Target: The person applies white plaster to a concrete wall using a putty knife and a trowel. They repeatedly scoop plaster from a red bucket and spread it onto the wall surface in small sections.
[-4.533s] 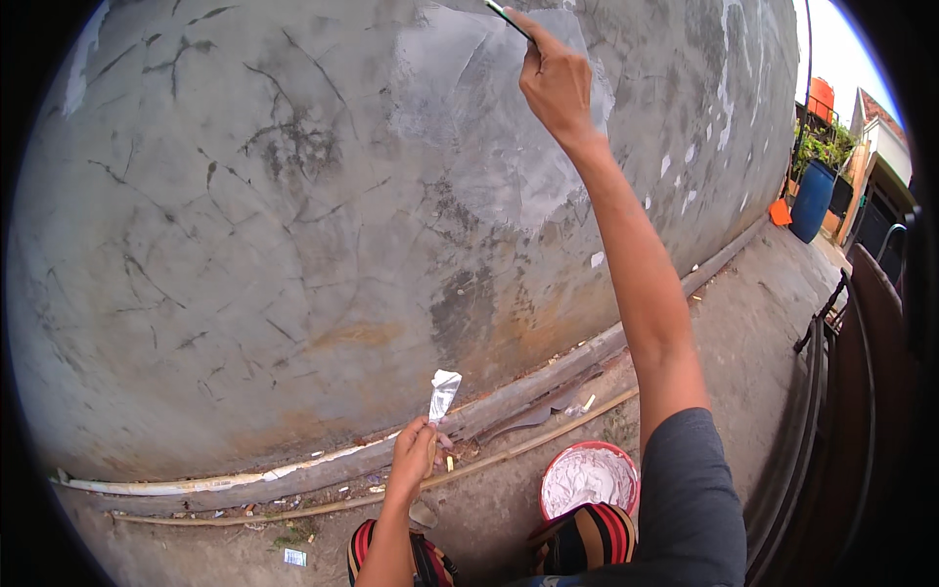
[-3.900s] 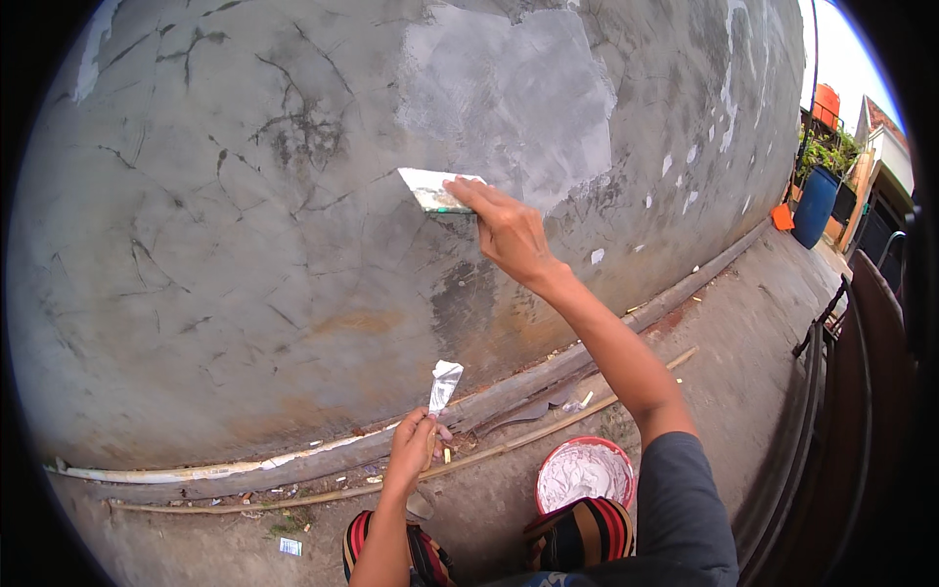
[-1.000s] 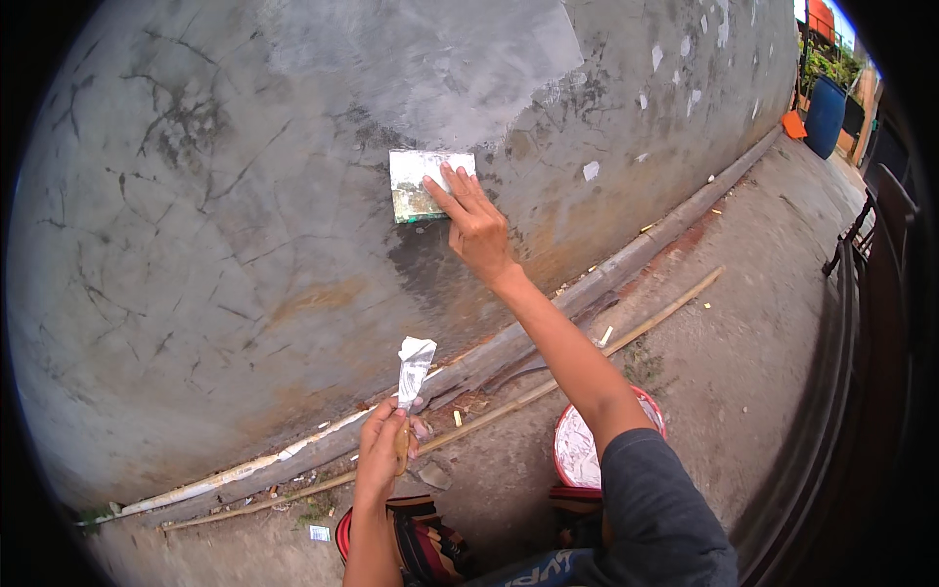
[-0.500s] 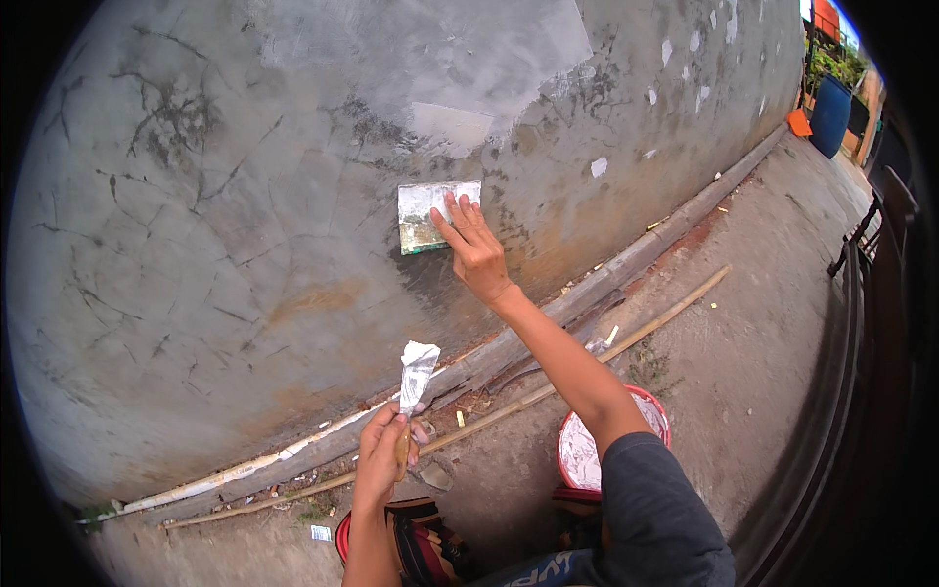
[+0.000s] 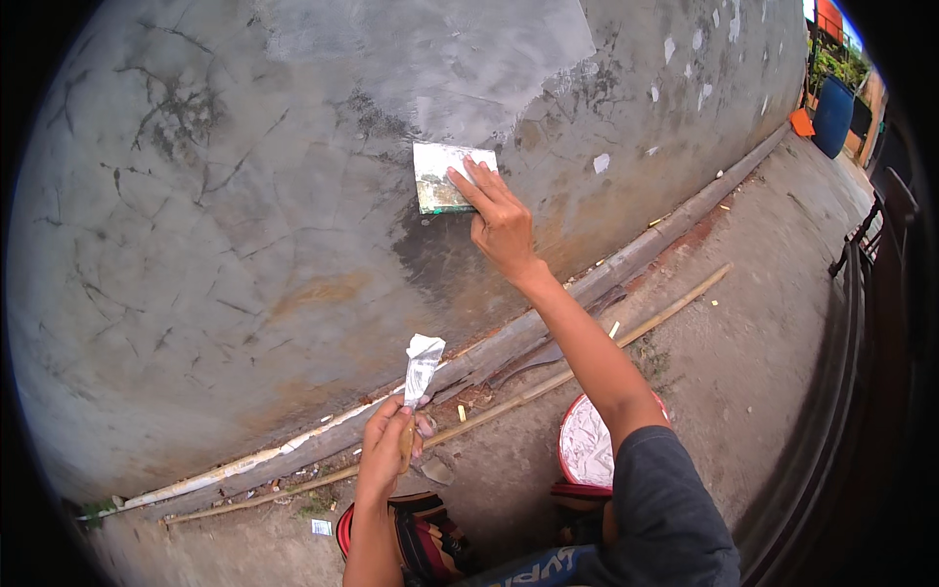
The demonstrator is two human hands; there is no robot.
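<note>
My right hand (image 5: 502, 220) presses a flat rectangular filler spreader (image 5: 445, 188) to the grey wall (image 5: 264, 235). White paste smears the spreader's face, and a green strip shows along its lower edge. Two or more fingers lie across its face; the thumb is hidden. Lower down and to the left, my left hand (image 5: 383, 445) is closed around the handle of a putty knife (image 5: 423, 372). Its blade points up, coated with white paste, apart from the wall. A red-rimmed bucket of white paste (image 5: 587, 445) stands on the ground beneath my right forearm.
A long bamboo pole (image 5: 587, 367) lies along the wall's foot, beside a raised concrete ledge (image 5: 626, 269). Dark metal bars (image 5: 861, 235) run down the right side. Farther off stands a blue barrel (image 5: 833, 117). Cracks and lighter patches mark the wall.
My right hand has slid the spreader up the wall and slightly right, toward the pale patch. The left hand with the putty knife has hardly moved.
</note>
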